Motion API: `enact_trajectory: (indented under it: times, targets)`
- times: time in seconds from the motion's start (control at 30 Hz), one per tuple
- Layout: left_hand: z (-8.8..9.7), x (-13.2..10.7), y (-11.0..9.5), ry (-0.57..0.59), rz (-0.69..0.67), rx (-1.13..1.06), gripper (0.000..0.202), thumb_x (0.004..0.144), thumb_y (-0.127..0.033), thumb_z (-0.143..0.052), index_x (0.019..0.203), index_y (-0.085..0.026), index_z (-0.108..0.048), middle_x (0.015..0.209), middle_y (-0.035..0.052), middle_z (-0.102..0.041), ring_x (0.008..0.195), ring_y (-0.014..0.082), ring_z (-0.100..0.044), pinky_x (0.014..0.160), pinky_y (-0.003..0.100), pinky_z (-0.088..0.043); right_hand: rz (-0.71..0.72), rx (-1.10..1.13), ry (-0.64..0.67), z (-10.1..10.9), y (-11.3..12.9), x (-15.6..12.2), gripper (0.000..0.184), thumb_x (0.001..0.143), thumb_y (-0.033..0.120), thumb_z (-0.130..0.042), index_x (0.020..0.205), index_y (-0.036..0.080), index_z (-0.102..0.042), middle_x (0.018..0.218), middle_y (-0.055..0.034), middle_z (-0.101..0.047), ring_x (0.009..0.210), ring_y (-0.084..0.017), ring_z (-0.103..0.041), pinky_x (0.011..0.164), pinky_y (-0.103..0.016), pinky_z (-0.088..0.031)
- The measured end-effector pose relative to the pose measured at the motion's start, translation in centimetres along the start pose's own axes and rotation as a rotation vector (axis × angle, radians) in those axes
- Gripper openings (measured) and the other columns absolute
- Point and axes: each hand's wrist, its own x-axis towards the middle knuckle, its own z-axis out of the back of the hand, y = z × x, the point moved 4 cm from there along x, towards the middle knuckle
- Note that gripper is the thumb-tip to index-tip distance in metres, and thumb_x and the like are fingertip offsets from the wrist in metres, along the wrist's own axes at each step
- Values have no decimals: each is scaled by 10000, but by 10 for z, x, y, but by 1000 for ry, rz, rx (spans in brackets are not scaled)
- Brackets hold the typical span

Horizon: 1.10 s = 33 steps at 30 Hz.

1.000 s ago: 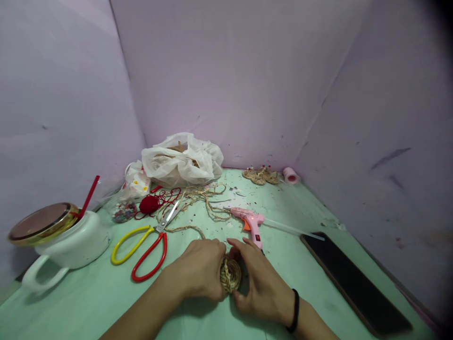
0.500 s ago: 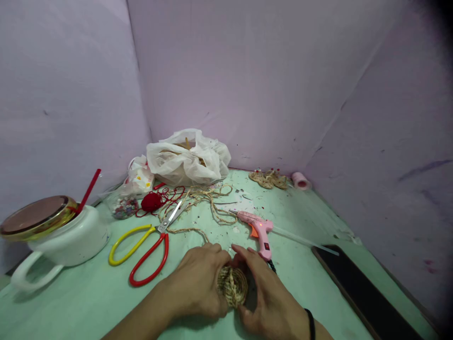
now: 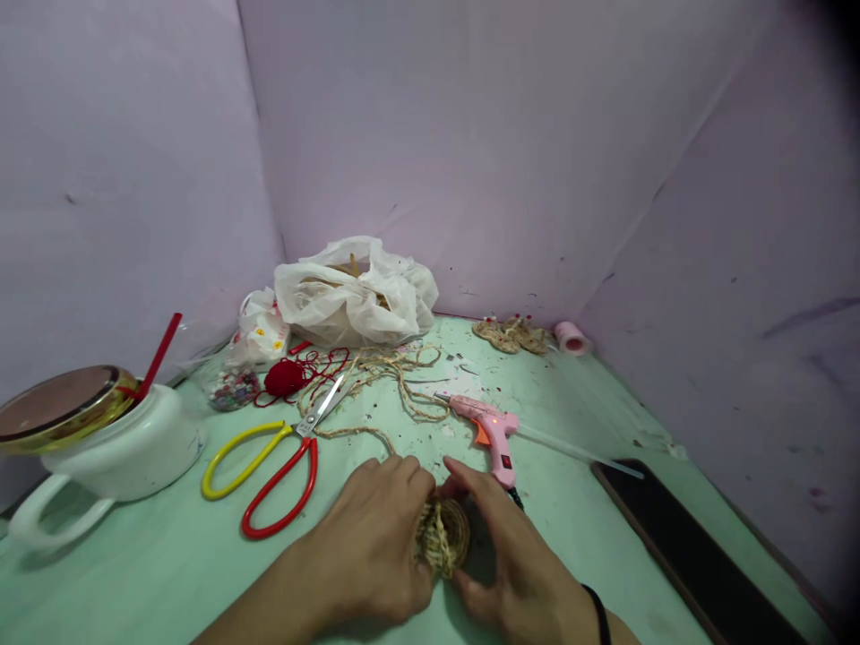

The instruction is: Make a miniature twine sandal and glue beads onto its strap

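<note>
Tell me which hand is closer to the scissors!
Left. The left hand is just right of the scissors; the right hand is farther right, beyond the woven coil.

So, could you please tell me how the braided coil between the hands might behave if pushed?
The braided coil is probably light, given its slender, straw-coloured strands. It would likely bend rather than snap, as it curves tightly. Its rounded outline suggests it might roll if pushed.

- One left hand, one right hand
- One braided coil
- One pair of scissors
- One pink glue gun
- One glue stick
- One phone
- One white mug
- One red yarn ball
- One pink spool
- One black wristband
</note>
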Motion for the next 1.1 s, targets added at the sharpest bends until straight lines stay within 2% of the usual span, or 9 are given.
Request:
enact_trajectory:
  times: [0.1, 0.2, 0.3, 0.43, 0.57, 0.67, 0.8, 0.97, 1.1]
  targets:
    - [14, -1, -1, -186, 32, -56, 329, 574, -169, -534, 898, -213, -503, 886, 48, -559, 804, 240, -521, 709, 378, -407, -42, 171, -242, 11, 1, -2, 785, 692, 80, -547, 1346, 327, -189, 1251, -66, -447, 1117, -229, -467, 952, -421, -384]
    - [19, 1, 5, -407, 201, -327, 397, 612, -229, -589, 990, -221, -467, 931, 45, -584, 817, 226, -559, 703, 344, -435, -196, 555, -415, 11, -2, 0, 681, 726, 202, -610, 1299, 325, -263, 1255, -77, -442, 1089, -222, -495, 913, -420, -418]
    - [5, 4, 11, -517, 375, -650, 407, 640, -305, -623, 997, -202, -457, 906, 51, -611, 809, 218, -588, 702, 323, -457, -300, 924, -271, -7, 4, 9, 489, 660, 328, -699, 1085, 245, -473, 1041, -80, -578, 939, -216, -581, 816, -382, -467]
    - [-18, 8, 12, -562, 479, -930, 434, 636, -396, -646, 958, -168, -466, 867, 78, -625, 822, 236, -597, 714, 327, -460, -362, 1086, -160, -21, 17, 16, 386, 633, 325, -731, 938, 206, -526, 919, -61, -635, 856, -186, -606, 792, -333, -454]
    - [-25, 10, 11, -458, 471, -1156, 500, 618, -401, -662, 1003, -168, -443, 886, 77, -613, 824, 231, -588, 701, 318, -457, -392, 1101, -266, -14, 13, 16, 274, 706, 280, -649, 949, 198, -553, 943, -51, -646, 851, -179, -603, 768, -305, -448]
    - [-21, 8, 13, -426, 458, -1243, 353, 667, -345, -581, 958, -174, -477, 832, 36, -582, 789, 193, -557, 696, 295, -433, -448, 1044, -324, -4, 1, 14, 243, 743, 283, -571, 966, 187, -583, 920, -51, -656, 798, -188, -606, 704, -298, -449]
    - [-16, 4, 25, -516, 522, -1174, 143, 664, -259, -505, 784, -181, -502, 751, -2, -528, 740, 165, -509, 660, 271, -392, -454, 828, -351, 9, -10, 13, 239, 748, 224, -493, 936, 170, -630, 890, -43, -667, 791, -192, -593, 704, -290, -436]
    - [-6, 0, 35, -669, 533, -1101, 291, 683, -293, -539, 954, -198, -492, 865, 3, -528, 790, 168, -516, 703, 284, -407, -405, 581, -352, 17, -7, 11, 311, 772, 175, -406, 986, 165, -631, 900, -32, -671, 751, -170, -586, 672, -262, -448]
    - [10, 4, 25, -548, 359, -943, 321, 668, -329, -585, 944, -171, -547, 896, 42, -579, 865, 209, -528, 763, 315, -413, -287, 287, -286, 19, -2, 9, 371, 790, 131, -363, 1070, 190, -600, 937, -33, -676, 789, -174, -608, 682, -268, -470]
